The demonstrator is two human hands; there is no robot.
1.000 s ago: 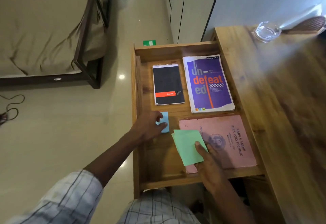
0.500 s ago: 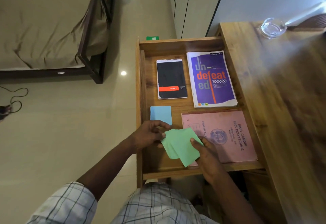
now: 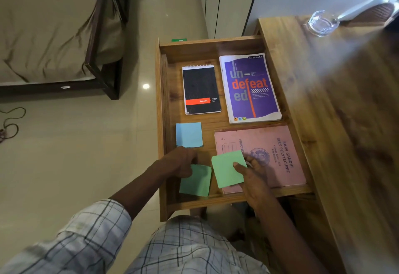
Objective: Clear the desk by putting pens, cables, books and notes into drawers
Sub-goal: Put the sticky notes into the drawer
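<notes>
An open wooden drawer (image 3: 163, 122) holds a black spiral pad (image 3: 200, 89), a purple book (image 3: 250, 88), a pink practical book (image 3: 269, 155) and a blue note pad (image 3: 189, 134). My left hand (image 3: 181, 163) pinches the top edge of a green note stack (image 3: 195, 181) that lies on the drawer floor below the blue pad. My right hand (image 3: 250, 173) grips a second green note stack (image 3: 227, 169) over the left part of the pink book.
The wooden desk top (image 3: 345, 122) runs along the right with a glass ashtray (image 3: 321, 23) at its far end. A bed (image 3: 54, 32) stands at the left, and a cable (image 3: 9, 125) lies on the tiled floor.
My left hand let go of the blue pad, came to the green notes and pulled part of the stack away to the left. The green notes are now in two stacks.
</notes>
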